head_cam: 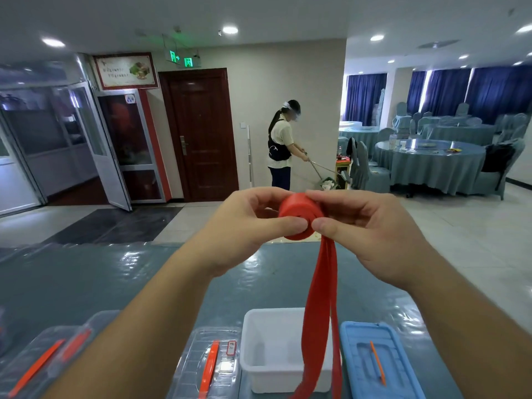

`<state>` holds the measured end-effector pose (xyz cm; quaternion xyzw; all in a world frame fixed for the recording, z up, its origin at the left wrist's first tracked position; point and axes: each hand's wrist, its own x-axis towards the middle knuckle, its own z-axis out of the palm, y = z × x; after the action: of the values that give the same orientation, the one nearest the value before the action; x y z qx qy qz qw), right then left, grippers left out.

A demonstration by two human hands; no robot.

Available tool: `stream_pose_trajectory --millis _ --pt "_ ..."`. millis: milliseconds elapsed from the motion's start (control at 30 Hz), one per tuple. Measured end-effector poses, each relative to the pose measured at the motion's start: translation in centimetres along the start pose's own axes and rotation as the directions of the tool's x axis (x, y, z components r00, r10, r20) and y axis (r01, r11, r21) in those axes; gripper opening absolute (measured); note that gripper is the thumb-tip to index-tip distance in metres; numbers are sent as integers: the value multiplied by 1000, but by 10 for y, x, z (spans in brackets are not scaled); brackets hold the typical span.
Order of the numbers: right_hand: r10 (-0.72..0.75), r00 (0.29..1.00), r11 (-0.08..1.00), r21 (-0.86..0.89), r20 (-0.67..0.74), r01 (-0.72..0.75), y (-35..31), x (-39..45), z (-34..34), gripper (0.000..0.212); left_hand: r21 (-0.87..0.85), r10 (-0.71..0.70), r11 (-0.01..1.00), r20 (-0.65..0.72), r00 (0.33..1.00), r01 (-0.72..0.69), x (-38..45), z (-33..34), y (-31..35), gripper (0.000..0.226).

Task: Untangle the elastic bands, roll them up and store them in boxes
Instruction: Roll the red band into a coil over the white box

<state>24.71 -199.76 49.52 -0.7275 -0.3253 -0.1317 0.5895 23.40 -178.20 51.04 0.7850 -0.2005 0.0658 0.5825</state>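
Left hand point(253, 223): fingers curled, thumb and forefinger pinching the left side of a partly wound roll of red elastic band point(299, 216); thumb tip lies on the near face of the roll, the other fingers wrap over its top. Right hand point(371, 228): fingers likewise curled, thumb and forefinger pinching the right side of the same roll, thumb tip almost meeting the left thumb. The roll is held up in the air between both hands, above the table and far of the boxes. Its far face and the fingertips behind it are hidden. The unwound tail point(319, 312) of the band hangs straight down from the roll in two flat strands, passes in front of a white open box point(267, 349) and runs off the near edge of the picture; where it ends cannot be told. Table point(86, 277): blue-grey glossy cover. Near left, clear lidded boxes point(213, 358) with orange clasps, partly covered by the left forearm and cut off at the edge. Near right, a blue lid point(374, 358) with an orange strip, just beside the white box, its right side hidden by the right forearm. Far: a standing person point(280, 145) holding a long-handled tool, a dark red door point(201, 133), round tables point(429, 165) with covered chairs.
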Motion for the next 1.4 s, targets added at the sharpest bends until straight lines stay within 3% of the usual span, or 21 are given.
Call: stream_pose_trajectory --millis 167,400,600,800,967,1167,1333,1400 --pt "-35 988 989 137 -153 56 -1 1 5 41 -238 15 970 -130 991 -46 -1 9 -2 43" --pt "-34 999 997 -64 -22 32 -10 1 -9 39 35 26 999 -12 1000 -26 0 -1 12 34" --pt "-86 985 986 129 -148 105 -13 5 -1 45 -333 50 938 -132 990 -92 0 13 13 42" --pt "-82 993 995 45 -89 86 -18 7 -8 45 -70 62 996 -19 998 -63 3 -3 27 36" --pt "-69 980 983 155 -187 99 -14 7 -2 44 -319 11 947 -70 997 -33 3 7 22 43" --pt "-57 992 996 59 -111 64 -12 7 -6 38 -184 -20 983 -4 1000 19 3 -1 24 42" --pt "-84 979 983 145 -185 112 -8 9 -1 43 -459 -5 888 -52 999 -19 2 11 20 42" --pt "-70 987 992 94 -141 84 -7 8 -5 43 -346 15 938 -60 998 -35 4 9 15 41"
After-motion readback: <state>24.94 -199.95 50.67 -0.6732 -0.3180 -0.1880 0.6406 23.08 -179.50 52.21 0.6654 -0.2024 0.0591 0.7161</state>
